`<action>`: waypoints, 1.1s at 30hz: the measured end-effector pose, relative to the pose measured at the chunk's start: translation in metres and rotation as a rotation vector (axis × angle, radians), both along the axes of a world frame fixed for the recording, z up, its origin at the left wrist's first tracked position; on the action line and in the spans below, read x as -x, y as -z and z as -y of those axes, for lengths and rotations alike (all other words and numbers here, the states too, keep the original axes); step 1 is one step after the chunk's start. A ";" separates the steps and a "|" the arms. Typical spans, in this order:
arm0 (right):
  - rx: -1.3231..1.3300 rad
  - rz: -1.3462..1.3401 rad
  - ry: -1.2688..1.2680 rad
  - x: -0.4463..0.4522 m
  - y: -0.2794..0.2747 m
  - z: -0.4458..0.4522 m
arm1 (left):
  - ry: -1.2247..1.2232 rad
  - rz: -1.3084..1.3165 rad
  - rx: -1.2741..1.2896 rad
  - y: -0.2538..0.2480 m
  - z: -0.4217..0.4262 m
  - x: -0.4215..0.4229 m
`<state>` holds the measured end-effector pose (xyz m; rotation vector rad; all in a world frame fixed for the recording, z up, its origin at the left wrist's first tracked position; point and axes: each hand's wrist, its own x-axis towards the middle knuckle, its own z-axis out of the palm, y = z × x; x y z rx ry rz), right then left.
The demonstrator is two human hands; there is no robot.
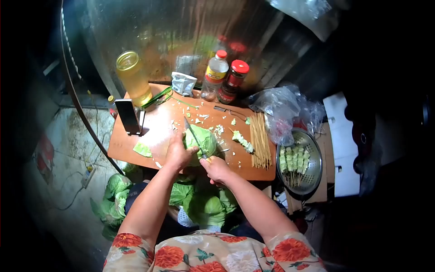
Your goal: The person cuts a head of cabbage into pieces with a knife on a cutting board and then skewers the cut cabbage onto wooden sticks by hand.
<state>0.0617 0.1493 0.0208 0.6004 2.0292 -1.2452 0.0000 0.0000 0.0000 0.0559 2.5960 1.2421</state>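
A green cabbage (207, 141) rests on the wooden table near its front edge. My left hand (178, 151) grips the cabbage from its left side, with the thumb reaching toward the knife. In my right hand (215, 170) is the handle of a knife (194, 135), whose blade lies across the left part of the cabbage and points away from me. How deep the blade sits cannot be made out. Cabbage scraps (218, 130) are scattered around, and a loose leaf piece (142, 149) lies to the left. Right of the cabbage is a skewer of cabbage pieces (243, 141).
The table (122, 152) also holds bare wooden skewers (260, 140), a peeler (229, 110), a phone on a stand (127, 116), a jar of yellow liquid (134, 79), a bottle (214, 76) and a red-lidded jar (234, 81). A colander (316, 174) with filled skewers stands right; cabbages (208, 206) lie below.
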 end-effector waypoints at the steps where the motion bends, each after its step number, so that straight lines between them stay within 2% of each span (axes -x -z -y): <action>1: 0.022 0.007 0.019 -0.003 0.006 0.005 | -0.014 0.001 -0.008 0.002 0.004 -0.002; 2: 0.037 0.009 0.024 -0.001 0.010 0.009 | -0.042 -0.004 -0.025 0.003 0.009 0.000; 5: 0.058 0.030 0.001 -0.009 -0.033 -0.006 | -0.023 -0.028 -0.055 -0.003 -0.003 0.007; 8: -0.013 0.048 -0.035 -0.039 -0.051 -0.023 | -0.022 0.010 -0.058 -0.013 -0.012 -0.002; 12: 0.045 -0.004 0.013 -0.048 -0.024 -0.017 | 0.007 -0.009 -0.047 -0.010 -0.007 0.003; 17: -0.023 -0.101 0.010 -0.039 0.009 -0.017 | 0.005 -0.033 -0.064 0.004 -0.008 0.002; 19: -0.068 -0.200 -0.022 -0.030 0.051 -0.017 | 0.010 -0.061 -0.039 0.006 -0.007 0.003; 21: -0.276 -0.330 -0.055 -0.032 0.067 -0.015 | -0.024 0.013 -0.161 0.015 -0.006 0.004; 23: -0.240 -0.284 -0.048 -0.033 0.070 -0.018 | -0.058 0.099 -0.201 0.015 -0.012 0.001; 25: -0.307 -0.374 -0.077 -0.032 0.070 -0.013 | -0.139 -0.074 -0.143 0.020 -0.019 -0.004; 26: -0.267 -0.197 -0.102 -0.030 0.062 -0.015 | -0.152 -0.088 -0.105 0.016 -0.024 -0.007; 29: -0.086 -0.123 -0.030 -0.030 0.047 -0.018 | -0.195 -0.085 -0.165 0.021 -0.030 -0.006; 31: -0.035 -0.168 -0.031 -0.031 0.036 -0.019 | -0.189 -0.025 -0.227 0.015 -0.027 -0.002; 33: 0.036 -0.098 -0.023 -0.030 0.016 -0.020 | -0.175 0.175 -0.499 -0.005 -0.020 -0.002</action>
